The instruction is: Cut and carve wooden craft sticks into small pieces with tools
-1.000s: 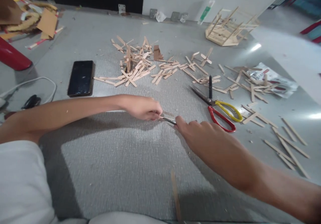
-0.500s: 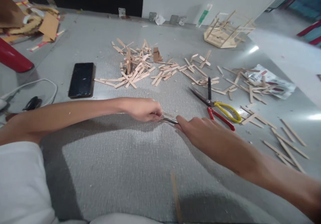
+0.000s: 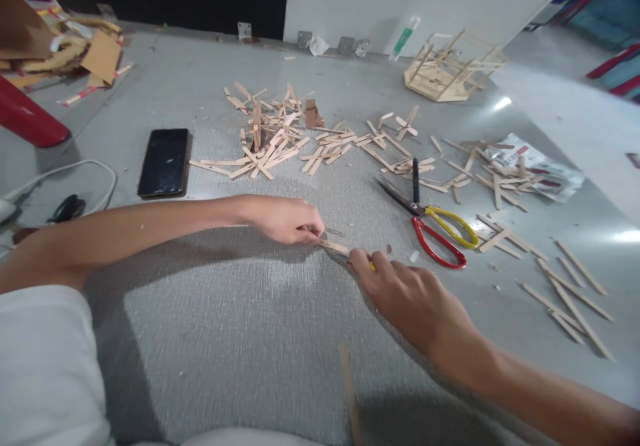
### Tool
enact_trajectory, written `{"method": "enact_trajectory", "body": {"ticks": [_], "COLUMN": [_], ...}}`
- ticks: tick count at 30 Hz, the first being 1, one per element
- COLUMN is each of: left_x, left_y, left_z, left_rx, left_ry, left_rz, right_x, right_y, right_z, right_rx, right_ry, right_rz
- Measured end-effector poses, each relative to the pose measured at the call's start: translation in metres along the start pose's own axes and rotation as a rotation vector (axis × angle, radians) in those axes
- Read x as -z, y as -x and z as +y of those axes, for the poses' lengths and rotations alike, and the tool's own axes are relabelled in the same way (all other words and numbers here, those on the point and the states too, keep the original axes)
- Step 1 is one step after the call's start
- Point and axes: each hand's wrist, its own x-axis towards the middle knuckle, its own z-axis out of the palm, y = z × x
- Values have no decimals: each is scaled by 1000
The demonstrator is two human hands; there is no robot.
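In the head view, the left arm stretches in from the left, its hand pinching a stick that lies between both hands. The right arm slants up from lower right, its hand curled around a knife, blade at the stick.

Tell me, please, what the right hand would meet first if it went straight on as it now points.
Probably the light wooden stick just ahead of the right hand, then the left hand, though depth there is hard to judge.
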Motion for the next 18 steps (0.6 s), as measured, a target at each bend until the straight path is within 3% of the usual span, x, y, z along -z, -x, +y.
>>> {"method": "enact_trajectory", "body": {"ticks": [11, 18], "left_x": [3, 3], "left_y": [0, -1], "left_z": [-3, -5], "left_rx": [-25, -35], "left_ry": [53, 63], "left_rz": [-25, -26], "right_x": [-26, -22], "right_y": [5, 4], "right_z": [-3, -2], "right_rx": [-52, -50], "right_ry": [-181, -160], "right_rz": [91, 69]}}
